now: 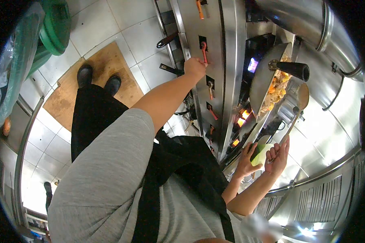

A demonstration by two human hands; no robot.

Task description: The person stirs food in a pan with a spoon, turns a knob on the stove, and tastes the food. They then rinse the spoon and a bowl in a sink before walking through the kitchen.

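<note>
My left hand (196,68) is closed on a red burner knob (204,50) on the stove's steel front. My right hand (275,157) grips the handle of a long wooden spoon (302,97), its round end beside the pan. A large steel pan (263,77) with a black handle (294,70) sits tilted in this view over a burner, holding orange and pale cooked pieces (276,91). Another person's hand (244,163) is close to my right hand, at a pale green bowl-like item (263,154).
Flames (243,116) show under the pan and at neighbouring burners. More red knobs (212,111) line the panel. A steel rail (163,28) with pan handles runs along the stove front. A brown board (105,65) lies under my boots; green bins (54,26) stand opposite.
</note>
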